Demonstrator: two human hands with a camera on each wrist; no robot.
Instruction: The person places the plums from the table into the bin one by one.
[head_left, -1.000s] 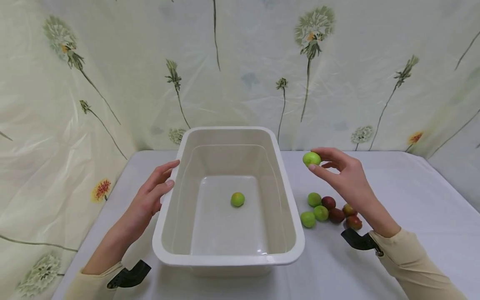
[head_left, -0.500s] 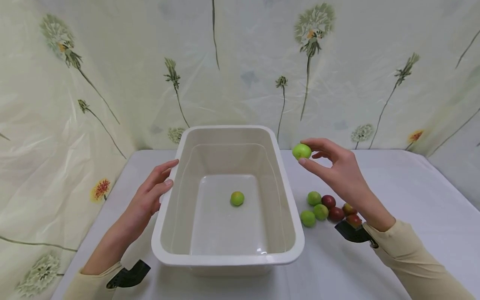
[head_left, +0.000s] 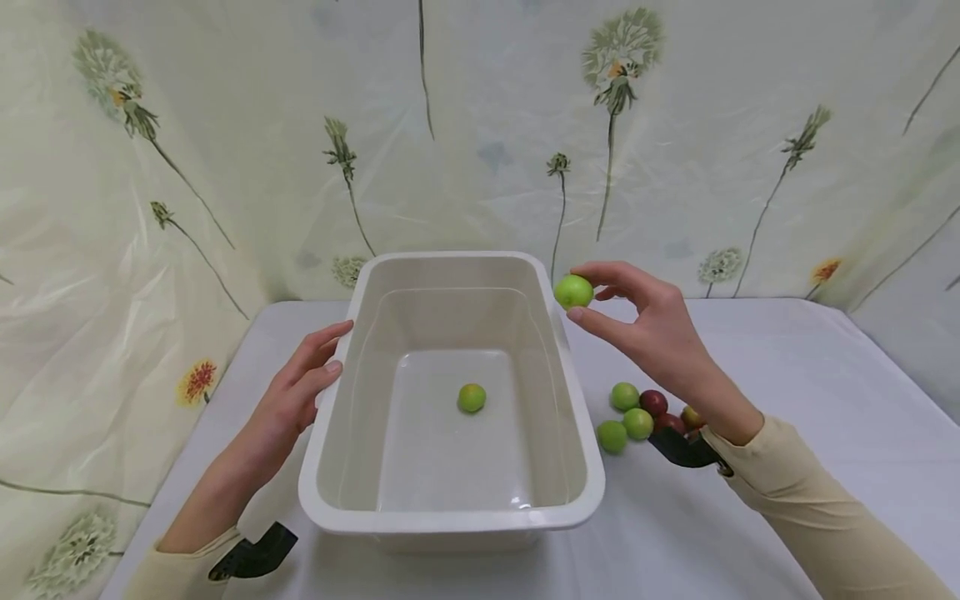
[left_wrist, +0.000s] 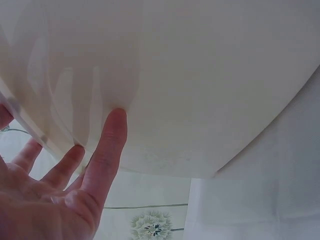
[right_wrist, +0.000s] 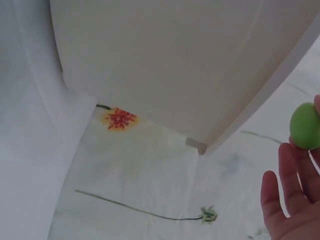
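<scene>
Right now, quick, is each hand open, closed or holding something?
Left hand: open, touching the side of the tub.
Right hand: holding a green fruit between thumb and fingers.

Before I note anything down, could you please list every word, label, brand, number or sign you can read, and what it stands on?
There are none: the white tub and the held green fruit show no lettering, and the backdrop bears printed flowers, not words.
</scene>
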